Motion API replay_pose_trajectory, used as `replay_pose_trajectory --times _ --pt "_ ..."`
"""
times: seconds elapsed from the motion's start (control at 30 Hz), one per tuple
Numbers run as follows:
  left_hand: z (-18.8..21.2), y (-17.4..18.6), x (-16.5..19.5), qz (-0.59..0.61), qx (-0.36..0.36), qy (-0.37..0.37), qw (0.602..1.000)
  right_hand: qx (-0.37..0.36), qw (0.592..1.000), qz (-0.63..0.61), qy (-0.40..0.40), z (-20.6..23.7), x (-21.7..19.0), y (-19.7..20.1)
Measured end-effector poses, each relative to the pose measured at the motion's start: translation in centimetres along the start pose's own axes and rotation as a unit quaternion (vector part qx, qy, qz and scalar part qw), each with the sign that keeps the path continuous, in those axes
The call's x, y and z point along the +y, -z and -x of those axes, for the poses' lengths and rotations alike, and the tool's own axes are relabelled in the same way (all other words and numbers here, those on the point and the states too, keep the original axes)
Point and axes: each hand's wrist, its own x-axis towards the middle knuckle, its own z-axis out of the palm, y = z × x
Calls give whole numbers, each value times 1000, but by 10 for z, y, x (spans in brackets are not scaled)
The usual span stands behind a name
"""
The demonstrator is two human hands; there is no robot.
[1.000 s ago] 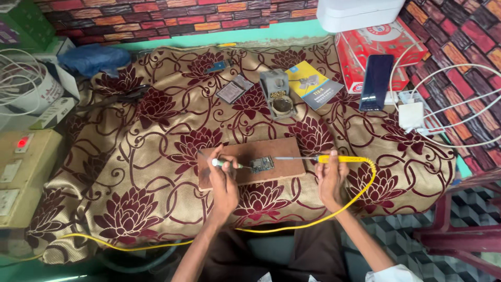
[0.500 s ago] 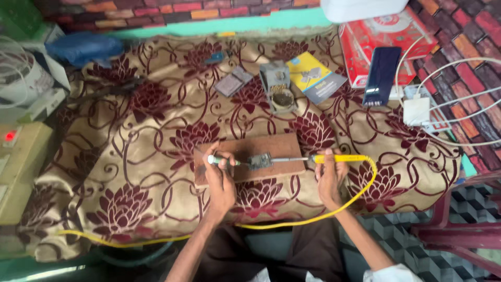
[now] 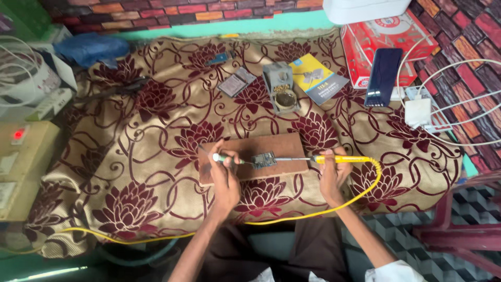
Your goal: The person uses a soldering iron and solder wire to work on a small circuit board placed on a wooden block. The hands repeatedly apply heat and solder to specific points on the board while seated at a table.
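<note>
Head view: the right hand [image 3: 332, 175] grips a yellow soldering iron [image 3: 334, 159], its tip on the small part [image 3: 264, 160] the left hand [image 3: 224, 175] steadies with a tool [image 3: 225, 158] on the wooden board [image 3: 250, 156] between them.

Right hand [image 3: 334, 175] holds yellow soldering iron [image 3: 339, 159]; left hand [image 3: 225, 177] pins small part [image 3: 264, 159].

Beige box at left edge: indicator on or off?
On. The beige box shows a small red light glowing on its top face. What the box powers cannot be told.
</note>
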Motion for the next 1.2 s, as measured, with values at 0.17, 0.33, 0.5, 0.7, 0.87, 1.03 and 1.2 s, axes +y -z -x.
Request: replay_pose_trajectory --times 0.17,0.33,0.5,0.7,0.87,1.03,1.2 --pt "-1 0 2 2 -6 -1 1000 -75 990 41 113 -17 -32 -8" --pt "-3 1 9 -3 -20 -9 1000 -101 965 178 165 -30 -73 -31" --pt "-6 -1 14 -14 -19 -45 999 -98 949 234 187 -30 -94 -46" --pt "-7 0 11 5 -19 -21 1000 -59 984 166 42 -31 -94 -48" --pt "-7 0 8 -35 -13 -59 998 1 992 123 -18 -24 -90 -24" --pt "-8 -1 8 -13 -16 -39 999 5 1000 26 -7 -60 -62 -24" --pt "-10 -2 5 -15 -13 0 1000 -50 997 40 39 -89 -34 -40"
